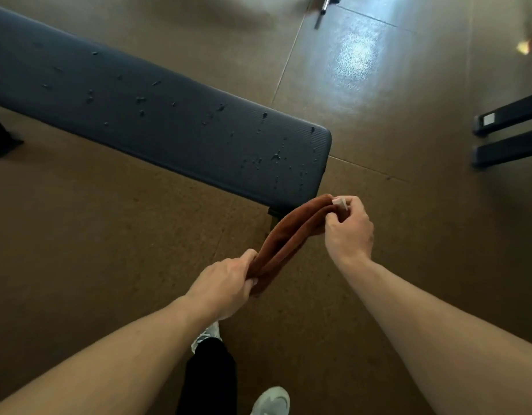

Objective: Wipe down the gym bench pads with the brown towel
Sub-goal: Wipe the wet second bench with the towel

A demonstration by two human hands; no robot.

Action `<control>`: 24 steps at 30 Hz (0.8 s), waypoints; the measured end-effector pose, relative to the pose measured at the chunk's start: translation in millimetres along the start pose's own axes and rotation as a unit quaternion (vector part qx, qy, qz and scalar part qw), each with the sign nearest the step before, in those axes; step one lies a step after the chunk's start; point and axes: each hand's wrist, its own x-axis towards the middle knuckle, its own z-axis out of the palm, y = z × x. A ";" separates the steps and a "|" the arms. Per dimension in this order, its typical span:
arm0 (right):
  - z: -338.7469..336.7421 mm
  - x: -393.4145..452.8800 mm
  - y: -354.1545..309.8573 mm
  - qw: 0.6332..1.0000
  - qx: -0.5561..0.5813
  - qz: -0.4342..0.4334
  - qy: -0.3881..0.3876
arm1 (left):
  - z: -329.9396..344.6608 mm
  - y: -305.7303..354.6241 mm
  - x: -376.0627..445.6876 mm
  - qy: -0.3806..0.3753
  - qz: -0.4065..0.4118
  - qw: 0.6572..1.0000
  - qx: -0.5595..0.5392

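We hold the towel (288, 238) in the air between our two hands, a little below the middle of the frame. The left hand (228, 283) grips its lower end with fingers curled around the cloth. The right hand (348, 226) pinches the upper end, where a small pale tag (339, 202) shows between thumb and fingers. The towel is folded into a long thick band and hangs just beside the near corner of the pad (169, 115), not yet touching it.

The pad runs from the upper left of the frame to the middle. It is dark and carries many small dark specks, most of them near the right end. We cannot tell if they are drops or crumbs.

In our judgement, wiping has not begun; the step now is to prepare the towel and bring it onto the pad. To do this well, we should fold it into a flat wad that one hand can press, with the tag inside. Then we start at one end and make long overlapping strokes in one direction, so the specks are pushed off the edge and not spread around. The side of the pad needs a pass too. If the towel gets dirty, we turn it to a clean face.

The floor (109, 235) below is brown, and our shoe (272, 399) is at the bottom.
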 end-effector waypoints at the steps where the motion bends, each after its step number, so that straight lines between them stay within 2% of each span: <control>1: 2.7 14.2 -5.3 1.000 -0.007 0.006 0.016 | -5.3 0.8 13.8 0.000 0.001 1.000 -0.019; 6: 10.9 67.9 -39.3 0.993 -0.093 -0.005 0.066 | -31.0 14.0 62.9 -0.006 0.019 0.995 -0.101; 10: 16.3 105.1 -56.7 0.978 -0.169 -0.066 0.100 | -49.0 30.2 100.0 -0.009 0.045 0.997 -0.067; 14: 32.5 166.3 -70.6 0.970 -0.191 -0.112 0.098 | -61.1 37.9 139.5 -0.012 0.021 0.997 -0.071; 15: 38.7 181.4 -77.4 0.970 -0.191 -0.126 0.088 | -64.8 36.7 147.1 0.003 0.018 0.999 -0.044; 17: 52.9 205.4 -87.1 0.965 -0.217 -0.141 0.046 | -74.6 27.7 164.2 0.082 0.016 0.994 0.072; 19: 67.4 207.5 -81.3 0.956 -0.258 -0.135 -0.043 | -81.8 9.6 177.8 0.151 0.022 0.975 0.160; 22: 79.8 198.1 -51.2 0.937 -0.285 -0.109 -0.173 | -93.7 -11.3 197.7 0.168 0.068 0.961 0.210; 24: 86.0 195.0 -32.1 0.919 -0.309 -0.104 -0.223 | -102.0 -16.3 214.5 0.165 0.102 0.954 0.227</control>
